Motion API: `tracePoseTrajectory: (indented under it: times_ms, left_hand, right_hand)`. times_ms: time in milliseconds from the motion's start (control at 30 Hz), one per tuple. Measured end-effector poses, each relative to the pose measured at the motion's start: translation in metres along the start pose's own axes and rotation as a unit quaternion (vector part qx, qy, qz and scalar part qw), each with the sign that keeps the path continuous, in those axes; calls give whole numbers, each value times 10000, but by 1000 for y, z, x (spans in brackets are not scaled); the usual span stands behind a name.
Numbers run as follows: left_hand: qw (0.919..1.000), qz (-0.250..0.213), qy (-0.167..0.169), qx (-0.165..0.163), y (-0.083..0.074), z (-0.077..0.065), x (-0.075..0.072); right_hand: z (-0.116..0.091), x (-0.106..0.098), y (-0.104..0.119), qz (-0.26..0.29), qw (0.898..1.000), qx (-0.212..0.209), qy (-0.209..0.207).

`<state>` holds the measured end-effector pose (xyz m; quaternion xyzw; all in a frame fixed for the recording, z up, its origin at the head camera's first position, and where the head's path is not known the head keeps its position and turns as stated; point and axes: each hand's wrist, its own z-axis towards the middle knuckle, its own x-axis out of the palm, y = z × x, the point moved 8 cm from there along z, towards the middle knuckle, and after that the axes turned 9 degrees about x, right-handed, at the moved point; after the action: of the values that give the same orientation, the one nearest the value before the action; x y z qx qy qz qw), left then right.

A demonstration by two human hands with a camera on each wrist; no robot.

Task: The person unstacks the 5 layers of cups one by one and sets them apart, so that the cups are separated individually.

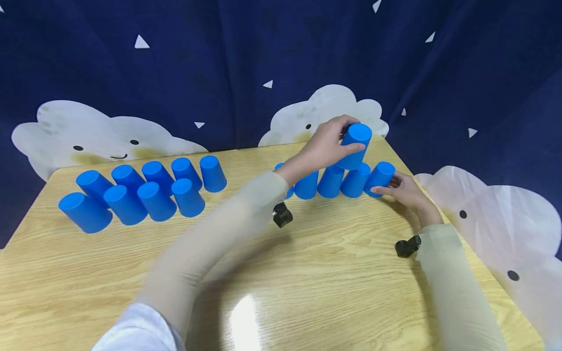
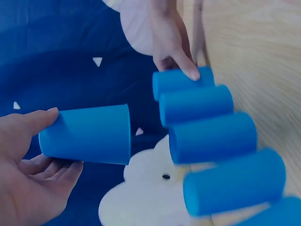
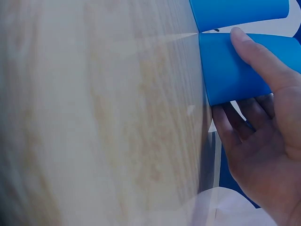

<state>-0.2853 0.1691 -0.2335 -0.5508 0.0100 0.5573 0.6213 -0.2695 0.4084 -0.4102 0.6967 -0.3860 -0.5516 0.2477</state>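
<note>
My left hand (image 1: pixel 327 141) grips an upside-down blue cup (image 2: pixel 89 134), thumb on one side and fingers on the other. In the head view that held cup is raised over a row of upside-down blue cups (image 1: pixel 330 181), overlapping their tops. At the row's right end my right hand (image 1: pixel 408 192) holds the last cup (image 1: pixel 381 178), which stands on the table. The right wrist view shows the thumb along this cup's (image 3: pixel 240 70) side and the fingers curled beneath its other side. The row's left end is partly hidden behind my left wrist.
On the left of the wooden table (image 1: pixel 333 273) stand two rows of upside-down blue cups (image 1: pixel 160 201). A dark blue curtain (image 1: pixel 246 63) with white clouds hangs behind the table and along its right edge. My left forearm (image 1: pixel 215 243) crosses the middle.
</note>
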Motion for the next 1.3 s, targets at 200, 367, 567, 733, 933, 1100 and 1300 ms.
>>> tracePoseTrajectory:
  times_ms: [200, 367, 567, 733, 933, 1100, 1300]
  left_hand:
    - [9993, 109, -324, 153, 9, -40, -29]
    - [9985, 298, -445, 60, 17, -73, -52]
    - [9965, 632, -529, -148, 25, -107, -80]
    - [9939, 993, -359, -328, 38, -137, -101]
    - [9870, 1349, 87, -872, 66, -172, -116]
    - [9784, 1632, 461, -1184, 85, -194, -119]
    - [9711, 1831, 658, -1386, 100, -210, -120]
  right_hand:
    - [-1, -1, -1, 7, 10000, -12, -28]
    - [1, 0, 0, 0, 10000, -46, -47]
    - [2, -1, -1, 14, 10000, -45, -68]
    - [1, -1, -1, 31, 10000, -44, -60]
    - [1, -1, -1, 21, 10000, -58, -57]
    - [1, -1, 0, 19, 10000, -58, -44]
    - [0, -1, 0, 21, 10000, -42, -48]
